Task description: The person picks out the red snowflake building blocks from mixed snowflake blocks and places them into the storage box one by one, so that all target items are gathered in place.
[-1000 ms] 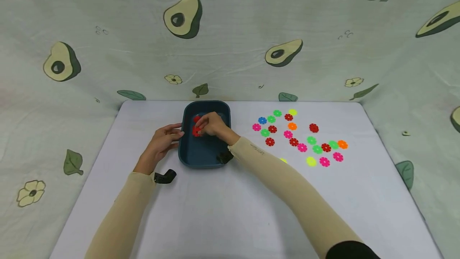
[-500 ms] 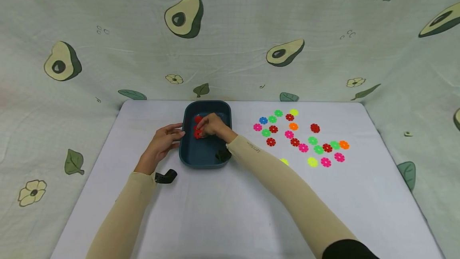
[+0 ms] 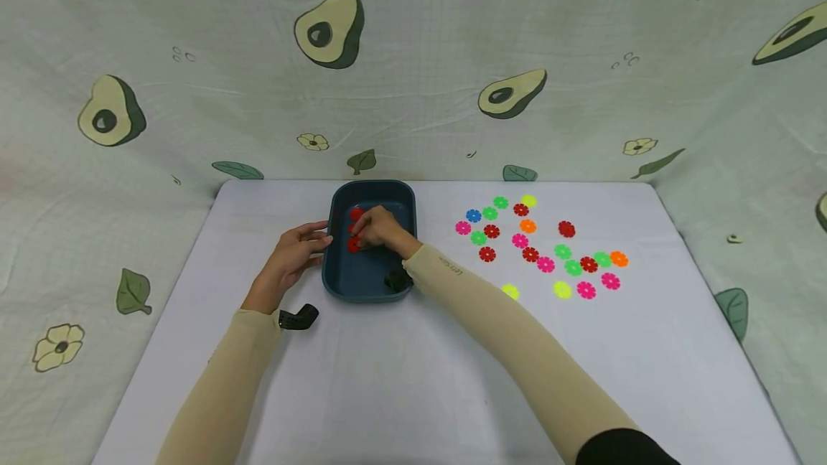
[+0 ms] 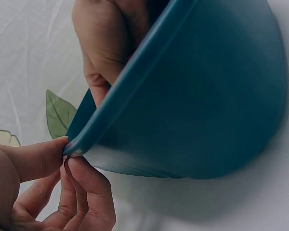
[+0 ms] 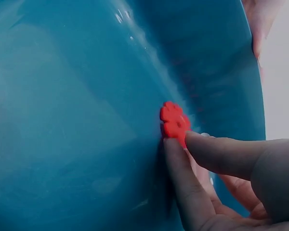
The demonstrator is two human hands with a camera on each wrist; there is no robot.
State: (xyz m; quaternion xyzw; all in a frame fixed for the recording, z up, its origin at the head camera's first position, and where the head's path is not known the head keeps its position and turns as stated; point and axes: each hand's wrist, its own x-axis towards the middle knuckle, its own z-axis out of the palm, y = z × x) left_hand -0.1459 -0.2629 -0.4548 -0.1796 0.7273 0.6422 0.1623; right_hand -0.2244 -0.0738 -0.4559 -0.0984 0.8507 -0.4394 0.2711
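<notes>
A deep blue rectangular tray (image 3: 362,285) stands on the white table. My left hand (image 3: 291,257) pinches its left rim between thumb and fingers, as the left wrist view shows (image 4: 72,187). Inside the tray, my right hand (image 3: 384,227) pinches a red flower-shaped plastic disc (image 5: 175,120) between thumb and index finger, close to the tray's floor and side wall. Red discs (image 3: 356,213) lie in a row along the tray's left side, partly covered by the right hand's fingers in the head view.
Several flower-shaped discs in green, pink, dark red, orange, yellow and blue lie scattered to the tray's right, among them a blue disc (image 3: 474,215) and an orange disc (image 3: 619,259). A yellow disc (image 3: 510,291) lies beside the right sleeve. A patterned cloth (image 3: 413,92) hangs behind the table.
My right hand has shifted slightly toward me inside the tray, and the nearest red disc now shows lower and a little apart from the others. The left hand keeps its hold on the rim.
</notes>
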